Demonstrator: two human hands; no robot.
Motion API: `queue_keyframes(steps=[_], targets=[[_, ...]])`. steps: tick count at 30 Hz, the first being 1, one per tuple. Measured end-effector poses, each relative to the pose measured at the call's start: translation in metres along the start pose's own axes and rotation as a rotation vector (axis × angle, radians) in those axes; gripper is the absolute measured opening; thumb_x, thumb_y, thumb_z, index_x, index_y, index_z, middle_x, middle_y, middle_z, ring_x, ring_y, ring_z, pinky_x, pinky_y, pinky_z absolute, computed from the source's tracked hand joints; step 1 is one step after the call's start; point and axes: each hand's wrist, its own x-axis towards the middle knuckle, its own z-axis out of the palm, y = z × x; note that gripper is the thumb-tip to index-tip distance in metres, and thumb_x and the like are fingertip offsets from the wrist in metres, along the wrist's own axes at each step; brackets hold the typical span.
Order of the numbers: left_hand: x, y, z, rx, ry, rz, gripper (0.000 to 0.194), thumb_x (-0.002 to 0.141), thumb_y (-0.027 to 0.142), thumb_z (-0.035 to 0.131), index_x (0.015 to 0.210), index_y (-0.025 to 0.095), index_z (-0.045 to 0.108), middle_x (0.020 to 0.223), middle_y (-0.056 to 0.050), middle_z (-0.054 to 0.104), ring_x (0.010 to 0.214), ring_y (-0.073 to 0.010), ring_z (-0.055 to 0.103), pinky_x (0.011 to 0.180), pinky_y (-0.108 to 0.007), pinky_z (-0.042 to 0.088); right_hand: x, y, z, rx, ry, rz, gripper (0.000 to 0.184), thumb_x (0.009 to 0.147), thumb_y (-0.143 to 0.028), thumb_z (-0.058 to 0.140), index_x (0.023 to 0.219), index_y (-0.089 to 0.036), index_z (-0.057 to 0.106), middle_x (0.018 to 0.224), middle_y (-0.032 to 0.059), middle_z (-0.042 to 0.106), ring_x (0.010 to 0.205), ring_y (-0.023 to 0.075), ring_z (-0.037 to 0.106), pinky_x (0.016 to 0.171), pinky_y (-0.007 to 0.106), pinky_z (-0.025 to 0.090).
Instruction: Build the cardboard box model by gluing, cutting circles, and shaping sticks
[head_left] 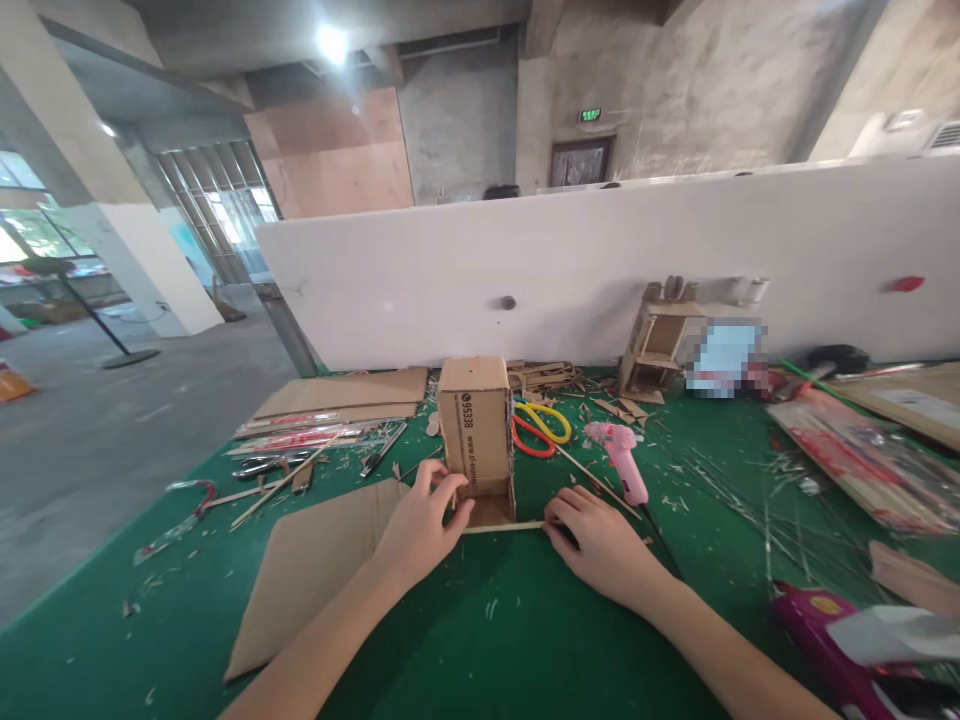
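Pale wood, the thin stick (506,527) lies on the near side of the upright box (486,430), just by its foot and low over the green tabletop (480,660), between both hands. Its right end is clamped in the fingers of the right hand (607,550), while the left hand (416,525) bends at the box's lower left, thumb beside the stick's other end; whether those fingers grip anything, I cannot tell. The stick's long axis runs left to right, roughly along the box's near edge, pointing from one hand to the other.
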Motion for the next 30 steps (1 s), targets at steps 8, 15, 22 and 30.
queue_keyframes(steps=[8,15,22,30], targets=[[0.002,0.001,0.005,0.086,-0.066,0.039,0.043,0.089,0.043,0.043,0.123,0.017,0.047,0.117,-0.012,0.046,0.094,-0.0226,0.06,0.073,-0.036,0.055,0.002,-0.001,0.005,-0.134,0.047,0.03,0.018,0.092,-0.022,0.042,0.08,-0.02,0.055,0.082,0.0051,0.058,0.078,0.0195,0.053,0.072,0.033,0.04],[0.001,0.001,0.004,0.015,-0.123,0.028,0.046,0.09,0.043,0.043,0.128,0.017,0.044,0.122,-0.013,0.044,0.094,-0.0227,0.061,0.074,-0.037,0.055,0.003,-0.001,0.003,-0.015,0.015,-0.038,0.019,0.092,-0.022,0.042,0.081,-0.019,0.057,0.081,0.0044,0.057,0.078,0.0181,0.053,0.076,0.035,0.041],[-0.004,-0.004,-0.005,-0.112,-0.159,-0.01,0.044,0.091,0.041,0.04,0.131,0.023,0.037,0.128,-0.012,0.044,0.086,-0.0181,0.062,0.069,-0.032,0.055,0.001,-0.004,-0.004,0.106,-0.077,-0.178,0.023,0.094,-0.025,0.042,0.087,-0.021,0.064,0.083,0.003,0.06,0.082,0.0164,0.053,0.075,0.031,0.039],[-0.003,-0.011,-0.008,-0.069,-0.097,-0.061,0.028,0.092,0.032,0.038,0.117,0.021,0.042,0.104,-0.008,0.055,0.081,-0.0185,0.06,0.061,-0.029,0.051,0.003,-0.004,-0.007,0.107,-0.068,-0.178,0.024,0.095,-0.028,0.042,0.089,-0.022,0.065,0.088,0.0035,0.063,0.086,0.0174,0.051,0.08,0.034,0.037]])
